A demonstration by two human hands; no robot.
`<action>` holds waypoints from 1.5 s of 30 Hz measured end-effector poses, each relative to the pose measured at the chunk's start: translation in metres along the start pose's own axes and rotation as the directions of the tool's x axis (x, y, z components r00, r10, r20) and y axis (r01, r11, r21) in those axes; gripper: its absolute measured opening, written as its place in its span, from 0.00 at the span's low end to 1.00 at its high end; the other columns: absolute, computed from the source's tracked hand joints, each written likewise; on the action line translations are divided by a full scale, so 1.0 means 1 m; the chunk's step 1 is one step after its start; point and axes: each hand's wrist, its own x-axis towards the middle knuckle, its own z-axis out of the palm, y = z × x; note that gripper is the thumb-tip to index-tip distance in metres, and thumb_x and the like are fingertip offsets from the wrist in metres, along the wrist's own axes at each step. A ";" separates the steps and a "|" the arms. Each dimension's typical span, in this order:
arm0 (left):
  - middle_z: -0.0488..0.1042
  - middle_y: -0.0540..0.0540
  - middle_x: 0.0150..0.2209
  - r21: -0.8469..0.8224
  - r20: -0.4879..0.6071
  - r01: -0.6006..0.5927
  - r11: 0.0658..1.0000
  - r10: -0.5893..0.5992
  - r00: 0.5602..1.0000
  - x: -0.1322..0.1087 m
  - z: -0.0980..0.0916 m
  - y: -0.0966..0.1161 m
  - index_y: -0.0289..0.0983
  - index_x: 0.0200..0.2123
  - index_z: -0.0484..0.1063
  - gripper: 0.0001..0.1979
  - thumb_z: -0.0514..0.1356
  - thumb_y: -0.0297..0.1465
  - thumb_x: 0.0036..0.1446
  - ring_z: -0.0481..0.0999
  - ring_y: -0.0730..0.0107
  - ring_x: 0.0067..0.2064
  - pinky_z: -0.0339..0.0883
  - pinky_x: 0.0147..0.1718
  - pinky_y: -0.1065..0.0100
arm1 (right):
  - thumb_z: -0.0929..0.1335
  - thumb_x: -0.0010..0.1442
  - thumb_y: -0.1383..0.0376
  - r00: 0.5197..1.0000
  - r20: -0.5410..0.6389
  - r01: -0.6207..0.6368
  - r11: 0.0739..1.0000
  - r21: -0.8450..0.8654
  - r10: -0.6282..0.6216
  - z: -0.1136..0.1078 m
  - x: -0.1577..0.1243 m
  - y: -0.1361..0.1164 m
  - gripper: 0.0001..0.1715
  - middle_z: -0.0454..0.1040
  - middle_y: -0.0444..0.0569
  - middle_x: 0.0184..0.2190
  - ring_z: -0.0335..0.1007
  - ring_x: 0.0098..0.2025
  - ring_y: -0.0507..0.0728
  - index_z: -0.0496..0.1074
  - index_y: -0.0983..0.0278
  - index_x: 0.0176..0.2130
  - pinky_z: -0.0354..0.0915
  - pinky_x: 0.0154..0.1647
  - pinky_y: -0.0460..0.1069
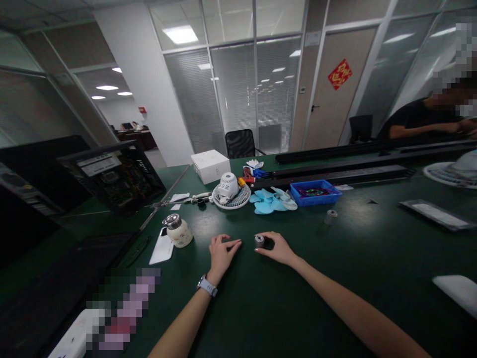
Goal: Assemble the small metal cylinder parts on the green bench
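Observation:
Between the thumb and fingers of my right hand is a small metal cylinder, which looks like a small motor. It stands upright at the table surface, its paler end face up. Just to its left, my left hand has thumb and index fingertips brought together in a pinch. Anything between those tips is too small to make out. The left hand does not touch the cylinder. A similar metal cylinder stands farther off to the right. Beyond my hands lie light blue fan blades and a white fan housing on a round grille.
A cream jar with a metal lid is left of my hands, by a white card. Farther back are a white box, a blue tray of wires and long black rails. A person sits at right.

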 end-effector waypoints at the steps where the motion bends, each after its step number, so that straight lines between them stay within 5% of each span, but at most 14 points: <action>1: 0.71 0.44 0.47 0.014 0.024 -0.002 1.000 0.002 1.000 -0.001 0.002 -0.001 0.53 0.41 0.80 0.12 0.60 0.44 0.58 0.64 0.54 0.50 0.60 0.48 0.53 | 0.74 0.49 0.51 1.000 0.000 -0.003 1.000 0.000 0.003 0.000 0.000 0.000 0.29 0.77 0.50 0.47 0.71 0.49 0.62 0.75 0.58 0.49 0.63 0.53 0.59; 4: 0.70 0.44 0.48 0.028 0.034 -0.003 1.000 0.002 0.999 -0.003 0.005 -0.001 0.53 0.43 0.80 0.13 0.59 0.45 0.58 0.63 0.53 0.51 0.60 0.48 0.52 | 0.75 0.49 0.51 1.000 -0.010 -0.015 1.000 0.015 0.015 -0.001 0.000 -0.002 0.29 0.77 0.50 0.47 0.71 0.49 0.61 0.75 0.58 0.49 0.62 0.53 0.59; 11: 0.73 0.42 0.44 -0.140 -0.163 0.086 0.986 -0.109 0.981 0.000 0.006 -0.010 0.42 0.49 0.76 0.18 0.49 0.34 0.64 0.68 0.59 0.46 0.62 0.50 0.57 | 0.74 0.49 0.51 0.998 -0.053 -0.026 0.999 -0.018 0.025 -0.009 -0.002 -0.006 0.26 0.79 0.49 0.42 0.73 0.44 0.60 0.77 0.58 0.46 0.64 0.50 0.58; 16: 0.76 0.44 0.39 -0.239 -0.128 0.099 0.966 -0.133 0.983 0.001 0.006 -0.012 0.38 0.37 0.76 0.16 0.47 0.30 0.60 0.72 0.60 0.44 0.64 0.46 0.60 | 0.72 0.49 0.47 0.966 -0.244 -0.117 0.988 -0.097 0.091 -0.069 -0.026 0.030 0.30 0.79 0.51 0.41 0.74 0.41 0.60 0.78 0.61 0.46 0.68 0.45 0.55; 22: 0.76 0.47 0.34 -0.282 -0.078 0.188 0.941 -0.217 0.973 0.000 0.003 -0.005 0.38 0.40 0.75 0.17 0.46 0.32 0.61 0.74 0.65 0.35 0.65 0.37 0.67 | 0.71 0.45 0.41 0.806 -0.575 -0.361 0.887 -0.288 0.141 -0.162 -0.066 0.096 0.35 0.79 0.52 0.35 0.75 0.37 0.62 0.79 0.63 0.42 0.68 0.42 0.56; 27: 0.76 0.48 0.32 -0.282 -0.075 0.188 0.941 -0.217 0.973 -0.001 0.002 -0.005 0.38 0.41 0.75 0.18 0.46 0.32 0.60 0.74 0.66 0.33 0.64 0.36 0.68 | 0.68 0.43 0.35 0.736 -0.613 -0.524 0.815 -0.247 0.287 -0.180 -0.081 0.111 0.41 0.78 0.53 0.32 0.75 0.34 0.65 0.78 0.64 0.42 0.67 0.36 0.57; 29: 0.76 0.48 0.32 -0.289 -0.075 0.190 0.938 -0.220 0.973 -0.001 0.001 -0.004 0.38 0.40 0.75 0.17 0.46 0.32 0.60 0.74 0.66 0.33 0.64 0.36 0.67 | 0.67 0.44 0.34 0.715 -0.670 -0.511 0.805 -0.303 0.201 -0.178 -0.083 0.103 0.45 0.78 0.55 0.35 0.74 0.38 0.67 0.76 0.65 0.46 0.66 0.41 0.59; 33: 0.76 0.48 0.31 -0.294 -0.080 0.189 0.937 -0.221 0.972 0.000 0.000 -0.001 0.38 0.39 0.75 0.17 0.47 0.32 0.60 0.74 0.66 0.32 0.64 0.35 0.68 | 0.69 0.47 0.38 0.615 -0.758 -0.365 0.774 -0.517 -0.217 -0.158 -0.075 0.056 0.46 0.74 0.62 0.47 0.70 0.49 0.68 0.69 0.69 0.53 0.59 0.53 0.63; 35: 0.76 0.48 0.31 -0.291 -0.079 0.184 0.939 -0.216 0.973 0.000 0.000 -0.001 0.38 0.39 0.75 0.16 0.47 0.31 0.60 0.74 0.66 0.32 0.64 0.34 0.68 | 0.70 0.52 0.44 0.732 -0.613 -0.167 0.794 -0.584 -0.297 -0.134 -0.063 0.024 0.34 0.75 0.58 0.45 0.70 0.48 0.65 0.72 0.66 0.48 0.59 0.54 0.61; 38: 0.76 0.48 0.31 -0.289 -0.077 0.177 0.941 -0.207 0.975 0.000 0.001 -0.003 0.38 0.39 0.75 0.16 0.47 0.31 0.60 0.74 0.66 0.32 0.64 0.34 0.68 | 0.68 0.58 0.50 0.959 -0.209 0.084 0.898 -0.432 -0.191 -0.080 -0.032 -0.017 0.23 0.76 0.48 0.39 0.72 0.42 0.57 0.73 0.58 0.49 0.63 0.47 0.55; 41: 0.76 0.48 0.31 -0.295 -0.086 0.156 0.943 -0.189 0.978 0.000 0.001 -0.004 0.38 0.39 0.75 0.16 0.47 0.31 0.60 0.74 0.66 0.33 0.65 0.36 0.67 | 0.69 0.57 0.48 0.999 0.019 0.035 0.973 -0.229 -0.032 -0.022 0.003 -0.032 0.25 0.76 0.45 0.34 0.70 0.32 0.53 0.74 0.56 0.51 0.63 0.37 0.50; 45: 0.77 0.47 0.32 -0.310 -0.091 0.145 0.940 -0.181 0.979 0.000 0.001 -0.003 0.38 0.38 0.75 0.16 0.47 0.30 0.60 0.75 0.66 0.34 0.66 0.38 0.67 | 0.72 0.53 0.47 0.991 0.125 -0.031 0.980 -0.196 0.056 0.028 0.035 -0.028 0.26 0.74 0.45 0.33 0.68 0.31 0.52 0.77 0.53 0.49 0.61 0.35 0.48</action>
